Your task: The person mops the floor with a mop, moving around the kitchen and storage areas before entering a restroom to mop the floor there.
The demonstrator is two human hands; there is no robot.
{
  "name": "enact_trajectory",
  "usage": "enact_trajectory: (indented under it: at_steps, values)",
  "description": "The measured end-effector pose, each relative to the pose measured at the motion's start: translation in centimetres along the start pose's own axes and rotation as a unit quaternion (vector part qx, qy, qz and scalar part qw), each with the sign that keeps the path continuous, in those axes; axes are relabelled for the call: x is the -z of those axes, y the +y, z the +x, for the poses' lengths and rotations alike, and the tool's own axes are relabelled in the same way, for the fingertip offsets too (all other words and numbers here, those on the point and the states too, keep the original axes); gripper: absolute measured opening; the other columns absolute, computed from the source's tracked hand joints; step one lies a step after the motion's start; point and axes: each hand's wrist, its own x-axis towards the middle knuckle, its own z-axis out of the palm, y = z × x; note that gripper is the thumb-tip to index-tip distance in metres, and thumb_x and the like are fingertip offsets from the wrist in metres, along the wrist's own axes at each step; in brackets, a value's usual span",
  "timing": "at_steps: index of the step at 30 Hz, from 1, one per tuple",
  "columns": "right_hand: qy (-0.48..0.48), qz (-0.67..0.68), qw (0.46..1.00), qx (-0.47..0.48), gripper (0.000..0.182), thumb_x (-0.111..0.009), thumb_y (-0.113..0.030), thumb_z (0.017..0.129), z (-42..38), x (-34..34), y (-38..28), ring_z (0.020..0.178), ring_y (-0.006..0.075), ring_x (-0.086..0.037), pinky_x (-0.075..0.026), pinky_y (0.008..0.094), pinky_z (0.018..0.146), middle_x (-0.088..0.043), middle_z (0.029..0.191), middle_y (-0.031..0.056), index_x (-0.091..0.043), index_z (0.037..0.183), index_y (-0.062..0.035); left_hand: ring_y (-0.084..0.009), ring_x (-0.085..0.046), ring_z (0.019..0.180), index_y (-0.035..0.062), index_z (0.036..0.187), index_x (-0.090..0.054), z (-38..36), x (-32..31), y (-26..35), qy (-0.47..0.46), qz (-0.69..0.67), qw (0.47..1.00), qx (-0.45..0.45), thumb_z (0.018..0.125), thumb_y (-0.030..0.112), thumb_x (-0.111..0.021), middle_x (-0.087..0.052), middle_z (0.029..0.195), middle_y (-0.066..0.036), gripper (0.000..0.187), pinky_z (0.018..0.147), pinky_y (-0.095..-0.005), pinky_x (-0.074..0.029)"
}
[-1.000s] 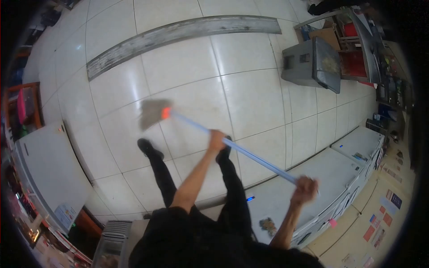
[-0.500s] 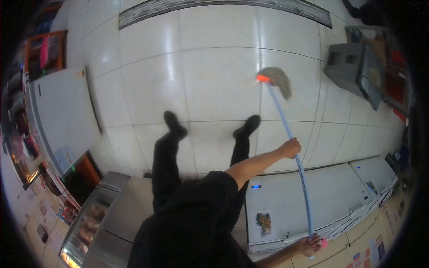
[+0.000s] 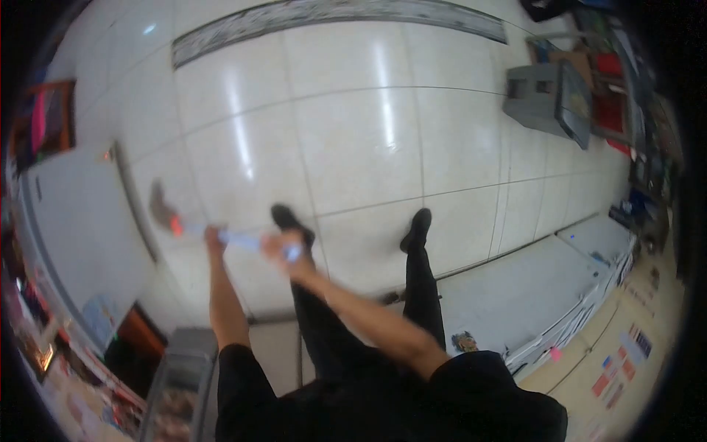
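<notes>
Both my hands hold a mop with a pale blue handle (image 3: 243, 239). My left hand (image 3: 213, 236) is closed round the shaft near the orange socket (image 3: 176, 225). My right hand (image 3: 283, 249), smeared by motion, grips the handle close to its top end, above my shoe on the left. The grey string mop head (image 3: 158, 205) lies out to the left, beside the base of a white appliance (image 3: 88, 214), and is blurred too.
White tiled floor (image 3: 353, 155) stretches ahead, crossed by a dark patterned strip (image 3: 331, 18). A grey bin (image 3: 545, 99) stands at the right. White chest freezers (image 3: 515, 295) line the right rear. At the lower left is a glass-topped display case (image 3: 177, 390).
The mop has swung from the right side across to the left, both hands moving with it. My body and view have shifted, and my hands now appear further left.
</notes>
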Motion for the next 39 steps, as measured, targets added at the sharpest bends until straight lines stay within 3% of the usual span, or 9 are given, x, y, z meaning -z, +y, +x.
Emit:
enact_trajectory:
  at_steps: [2, 4, 11, 16, 21, 29, 35, 37, 39]
  values:
    - [-0.05, 0.187, 0.978, -0.074, 0.018, -0.053, -0.018, 0.087, -2.6, 2.1, 3.9, 0.058, 0.0147, -0.049, -0.038, 0.0278, 0.052, -0.051, 0.063, 0.0051, -0.054, 0.073, -0.0058, -0.0278, -0.054, 0.081, 0.0052, 0.089, -0.061, 1.4, -8.9, -2.2, 0.22, -0.494, 0.837, 0.082, 0.069, 0.008, -0.061, -0.056, 0.086, -0.012, 0.02, 0.077, -0.0441, -0.043]
    - [0.084, 0.215, 0.973, 0.02, 0.024, -0.051, -0.023, 0.088, -2.8, 11.1, 1.4, 0.06, 0.0129, -0.044, -0.035, 0.0284, 0.052, -0.045, 0.064, 0.0018, -0.048, 0.069, -0.009, -0.0343, -0.05, 0.096, 0.0035, 0.101, -0.057, 1.4, -6.9, 9.1, 0.256, -0.195, 0.946, -0.031, 0.073, 0.015, -0.058, -0.054, 0.102, -0.016, 0.029, 0.093, -0.0514, -0.034]
    - [0.422, -0.083, 0.901, 0.056, 0.042, -0.033, -0.027, 0.092, -15.7, 58.5, -27.6, 0.047, 0.0101, -0.018, -0.02, 0.0268, 0.048, -0.016, 0.049, -0.0031, -0.022, 0.054, -0.0149, -0.0342, -0.048, 0.087, 0.0088, 0.079, -0.054, 2.2, 3.7, 79.2, 0.227, -0.487, 0.831, -0.144, 0.062, 0.018, -0.065, -0.052, 0.083, -0.013, 0.022, 0.079, -0.0483, -0.034]
    - [0.625, -0.023, 0.775, 0.091, 0.041, -0.035, -0.023, 0.091, -28.6, 67.5, -38.2, 0.046, 0.0112, -0.02, -0.026, 0.0274, 0.051, -0.017, 0.049, -0.0022, -0.02, 0.054, -0.0151, -0.0291, -0.052, 0.087, 0.0116, 0.07, -0.063, -3.0, 3.8, 108.9, -0.203, -0.265, 0.845, -0.418, 0.055, 0.014, -0.069, -0.059, 0.08, -0.009, 0.016, 0.07, -0.0491, -0.042]
    - [0.803, 0.007, 0.563, 0.193, 0.041, -0.035, -0.021, 0.091, -34.9, 74.1, -32.3, 0.045, 0.0115, -0.022, -0.028, 0.0291, 0.051, -0.019, 0.048, -0.0008, -0.022, 0.052, -0.0157, -0.0283, -0.052, 0.09, 0.0044, 0.07, -0.063, -5.6, 0.5, 118.5, -0.211, -0.236, 0.832, -0.455, 0.06, 0.009, -0.068, -0.059, 0.081, -0.012, 0.012, 0.075, -0.0471, -0.042]
    - [0.54, 0.054, 0.832, 0.118, 0.04, -0.037, -0.02, 0.09, -33.7, 68.2, -32.8, 0.045, 0.0097, -0.018, -0.023, 0.0273, 0.049, -0.017, 0.047, -0.0032, -0.022, 0.053, -0.0163, -0.0317, -0.05, 0.092, 0.007, 0.068, -0.057, -10.3, 2.1, 97.0, -0.053, -0.39, 0.886, -0.246, 0.058, 0.014, -0.068, -0.055, 0.081, -0.011, 0.017, 0.077, -0.049, -0.037]
    - [0.185, 0.079, 0.979, 0.044, 0.037, -0.037, -0.023, 0.091, -17.0, 47.3, -20.0, 0.044, 0.0081, -0.018, -0.019, 0.0261, 0.043, -0.021, 0.048, -0.0054, -0.024, 0.057, -0.0176, -0.0371, -0.048, 0.089, 0.0055, 0.068, -0.054, -5.5, -1.9, 60.5, 0.194, -0.464, 0.864, -0.001, 0.059, 0.019, -0.067, -0.053, 0.081, -0.017, 0.021, 0.079, -0.0469, -0.038]
    - [0.079, 0.154, 0.985, -0.026, 0.032, -0.045, -0.028, 0.089, -14.3, 35.5, -11.5, 0.05, 0.01, -0.031, -0.027, 0.0259, 0.048, -0.034, 0.055, -0.0036, -0.038, 0.061, -0.0133, -0.0351, -0.049, 0.093, 0.0067, 0.072, -0.057, -5.3, 2.4, 44.5, 0.02, -0.253, 0.967, -0.035, 0.061, 0.022, -0.069, -0.054, 0.085, -0.015, 0.023, 0.085, -0.0456, -0.037]
    - [0.038, 0.078, 0.996, -0.025, 0.029, -0.049, -0.023, 0.087, -12.6, 22.5, -5.9, 0.05, 0.0093, -0.034, -0.028, 0.0258, 0.046, -0.037, 0.054, -0.0029, -0.046, 0.062, -0.0086, -0.0323, -0.051, 0.09, 0.0078, 0.07, -0.061, -7.4, 1.3, 31.5, 0.355, -0.242, 0.895, -0.116, 0.06, 0.019, -0.071, -0.055, 0.074, -0.011, 0.018, 0.084, -0.0445, -0.039]
